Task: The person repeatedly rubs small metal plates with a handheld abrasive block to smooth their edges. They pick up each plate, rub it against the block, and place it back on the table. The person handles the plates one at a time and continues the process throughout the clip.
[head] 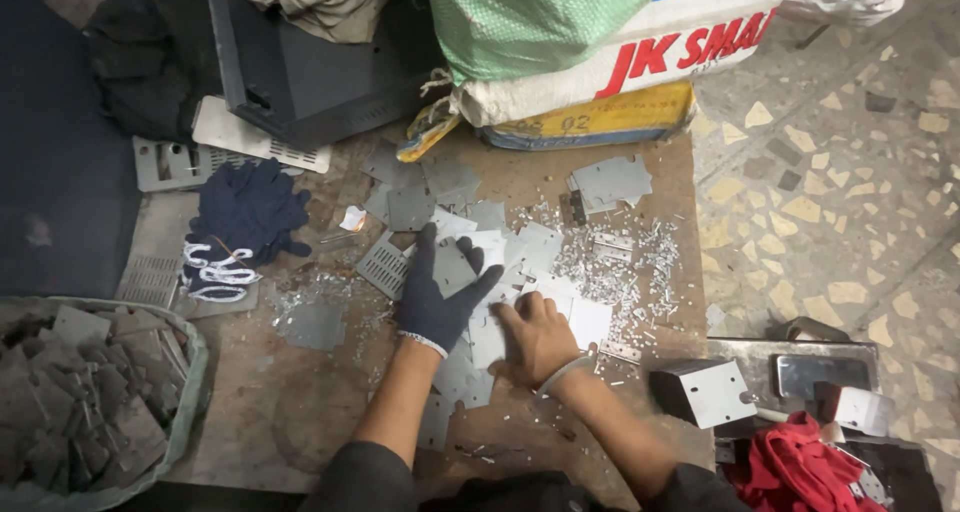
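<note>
Beyond the fingertips, stuffed sacks slump against a dark cabinet. Right of the fingers, a stone-chip floor spreads under dim light.

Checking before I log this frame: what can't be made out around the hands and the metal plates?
- Head view: plates beneath the gloved left hand and bare right hand, covered by them.
- Scraps in the sack, cut by the left edge.
- Small metal bits, too tiny to identify.

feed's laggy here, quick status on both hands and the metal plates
Left hand, dark glove, open on a metal plate. Right hand, bare, flat on plate pile. Punch scraps beside.
</note>
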